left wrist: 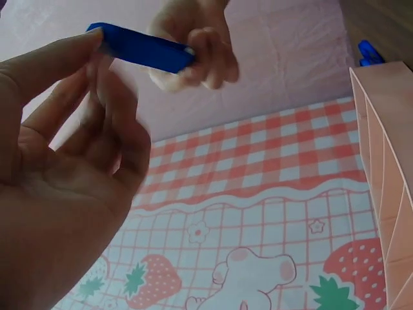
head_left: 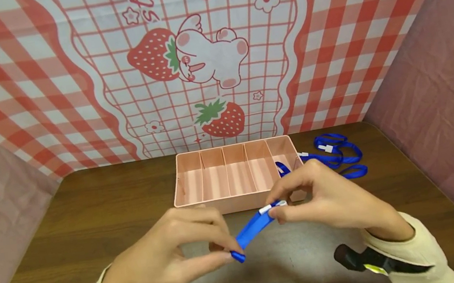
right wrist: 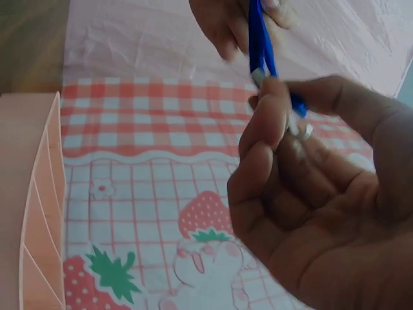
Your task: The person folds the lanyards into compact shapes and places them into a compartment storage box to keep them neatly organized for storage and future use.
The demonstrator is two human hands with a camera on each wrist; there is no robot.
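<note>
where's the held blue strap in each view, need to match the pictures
Head: blue strap low, slightly right of centre, slanting up rightward.
Left wrist: near the top, left of centre, sloping down rightward.
Right wrist: at the top, right of centre, partly hidden.
Shared landmark: pink box, just below centre in head, right edge in left wrist, left edge in right wrist.

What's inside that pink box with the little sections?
In the pink box, part of a blue strap shows in the right-end compartment. The right hand covers that compartment's near part, so whatever lies there can't be seen.
</note>
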